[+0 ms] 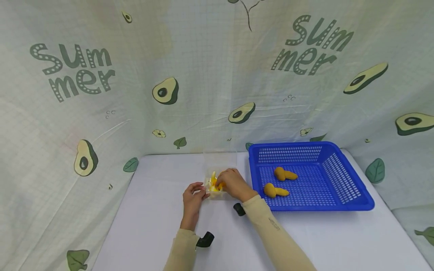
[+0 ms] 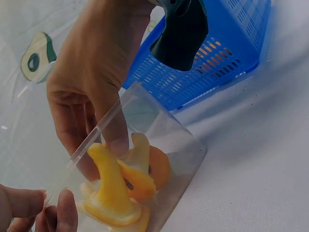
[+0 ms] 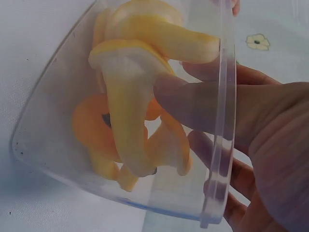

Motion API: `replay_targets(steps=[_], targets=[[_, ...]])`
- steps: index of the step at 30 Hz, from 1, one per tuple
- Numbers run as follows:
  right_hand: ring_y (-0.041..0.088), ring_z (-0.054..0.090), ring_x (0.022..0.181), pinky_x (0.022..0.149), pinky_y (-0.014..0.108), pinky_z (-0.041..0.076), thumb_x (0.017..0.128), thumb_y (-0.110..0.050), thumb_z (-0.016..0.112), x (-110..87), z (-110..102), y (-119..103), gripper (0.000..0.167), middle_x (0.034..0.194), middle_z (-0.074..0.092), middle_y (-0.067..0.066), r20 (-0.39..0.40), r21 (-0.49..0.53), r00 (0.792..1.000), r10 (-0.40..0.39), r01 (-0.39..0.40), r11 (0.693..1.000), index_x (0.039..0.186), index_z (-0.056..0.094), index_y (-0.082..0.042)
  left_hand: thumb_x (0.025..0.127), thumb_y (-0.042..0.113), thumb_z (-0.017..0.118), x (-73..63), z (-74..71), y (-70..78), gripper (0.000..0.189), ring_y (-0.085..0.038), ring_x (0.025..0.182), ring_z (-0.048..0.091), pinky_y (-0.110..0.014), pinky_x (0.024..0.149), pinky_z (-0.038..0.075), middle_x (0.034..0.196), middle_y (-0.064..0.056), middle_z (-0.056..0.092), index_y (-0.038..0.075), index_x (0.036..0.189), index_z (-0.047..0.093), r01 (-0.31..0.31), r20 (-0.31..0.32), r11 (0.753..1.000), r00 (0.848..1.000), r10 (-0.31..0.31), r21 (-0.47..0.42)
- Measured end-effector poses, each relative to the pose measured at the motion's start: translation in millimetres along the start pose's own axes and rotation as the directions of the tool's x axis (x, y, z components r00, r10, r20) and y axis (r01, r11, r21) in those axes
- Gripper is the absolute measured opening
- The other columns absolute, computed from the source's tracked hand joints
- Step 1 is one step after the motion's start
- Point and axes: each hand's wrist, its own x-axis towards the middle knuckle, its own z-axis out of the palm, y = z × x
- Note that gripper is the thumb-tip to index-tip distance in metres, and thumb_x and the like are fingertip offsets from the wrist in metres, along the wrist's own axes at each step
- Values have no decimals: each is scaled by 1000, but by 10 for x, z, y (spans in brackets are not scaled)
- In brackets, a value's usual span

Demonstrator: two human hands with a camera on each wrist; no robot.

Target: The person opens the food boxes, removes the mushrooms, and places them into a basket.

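A clear plastic box (image 1: 217, 195) stands on the white table with several yellow and orange mushroom-shaped pieces inside. My left hand (image 1: 194, 199) pinches the box's rim on its left side, thumb and fingers at the edge (image 2: 36, 208). My right hand (image 1: 234, 183) reaches down into the box from the right. In the right wrist view its thumb (image 3: 178, 96) lies against a yellow mushroom (image 3: 128, 111), the other fingers curled behind the pieces. An orange mushroom (image 3: 91, 121) lies beside it; in the left wrist view another yellow mushroom (image 2: 108, 179) leans against the near wall.
A blue plastic basket (image 1: 339, 206) stands to the right of the box. Inside it lie two brownish-yellow mushrooms (image 1: 285, 174). The box's clear lid (image 1: 220, 158) stands raised behind it. A printed cloth (image 1: 203, 56) hangs behind the table.
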Motion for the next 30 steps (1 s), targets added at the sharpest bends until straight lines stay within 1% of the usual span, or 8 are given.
replay_targets(steps=[4, 10, 14, 22, 30], targets=[[28, 64, 106, 113, 53, 43, 87, -3, 85, 7, 17, 4, 12, 103, 79, 3, 10, 19, 1000, 2, -2, 1000, 95, 85, -12, 97, -12, 65, -2, -4, -1, 30, -23, 88, 65, -25, 73, 66, 105, -13, 58, -13, 127, 59, 5, -3, 1000, 1000, -5, 7], [27, 64, 102, 108, 52, 45, 87, -1, 84, 6, 48, 8, 12, 101, 79, 3, -19, 26, 999, -29, 30, 999, 92, 85, -12, 98, -11, 66, -6, -6, -9, 30, -21, 88, 64, -24, 73, 66, 105, -13, 58, -12, 127, 60, 9, -14, 1000, 1000, -8, 16], [26, 64, 100, 108, 52, 46, 88, -3, 84, 8, 71, 3, 11, 100, 79, 2, -33, 28, 999, -33, 34, 999, 92, 84, -13, 97, -13, 66, -3, -2, -20, 29, -19, 86, 63, -24, 71, 66, 103, -13, 58, -13, 125, 60, 6, -14, 1000, 1000, -6, -1], [25, 63, 98, 107, 51, 46, 88, -2, 84, 2, 89, 8, 12, 96, 77, 2, -61, -10, 997, -46, 45, 999, 91, 83, -13, 96, -14, 64, -6, -1, -7, 30, -18, 85, 62, -24, 71, 66, 102, -12, 58, -15, 126, 59, -6, -5, 1000, 1000, 5, -17], [24, 64, 100, 110, 50, 46, 90, -5, 83, -2, 69, 15, 11, 96, 77, -1, -64, -51, 998, -27, 24, 998, 92, 83, -16, 96, -14, 65, -5, 6, 17, 31, -17, 84, 62, -25, 71, 66, 102, -13, 58, -15, 126, 58, -18, 7, 1000, 1000, 18, -24]])
